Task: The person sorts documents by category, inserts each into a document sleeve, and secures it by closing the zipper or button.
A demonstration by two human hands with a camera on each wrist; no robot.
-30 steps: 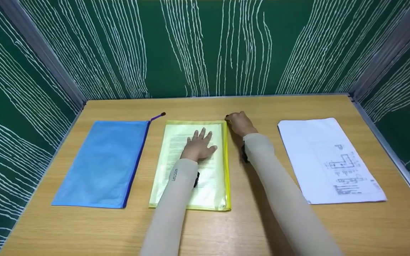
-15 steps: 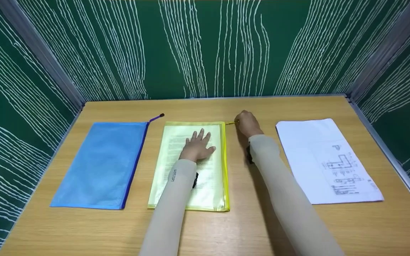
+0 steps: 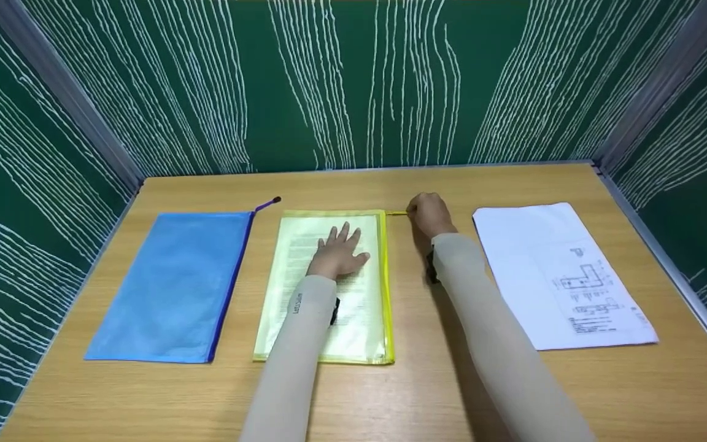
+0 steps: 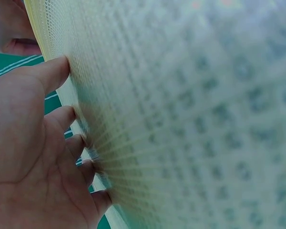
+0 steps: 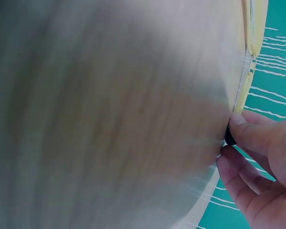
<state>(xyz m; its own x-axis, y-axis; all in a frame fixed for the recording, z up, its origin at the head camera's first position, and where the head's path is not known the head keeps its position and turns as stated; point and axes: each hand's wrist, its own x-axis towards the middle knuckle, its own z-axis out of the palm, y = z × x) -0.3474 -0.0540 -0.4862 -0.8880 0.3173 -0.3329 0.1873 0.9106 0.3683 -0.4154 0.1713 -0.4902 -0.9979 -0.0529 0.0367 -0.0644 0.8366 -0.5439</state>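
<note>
A yellow mesh zip folder [image 3: 356,334] with printed sheets inside lies flat in the middle of the table. My left hand [image 3: 337,253] rests on it with fingers spread; in the left wrist view the fingertips [image 4: 62,67] touch the mesh. Off the folder's far right corner, the yellow zip pull cord [image 3: 397,213] stretches out sideways to my right hand [image 3: 432,215]. Seen from the right wrist, the thumb and fingers pinch the cord by its black end [image 5: 230,136], close to the tabletop.
To the left lies a blue zip folder [image 3: 169,288], its purple cord [image 3: 266,204] pointing away from me. White paper sheets [image 3: 537,258] with a technical drawing lie at the right. Green panels [image 3: 366,80] with white wavy lines enclose the wooden table [image 3: 163,399] at the back and sides.
My right hand has moved right from the folder's far corner, drawing the yellow cord out straight. The left hand has stayed in place on the folder.
</note>
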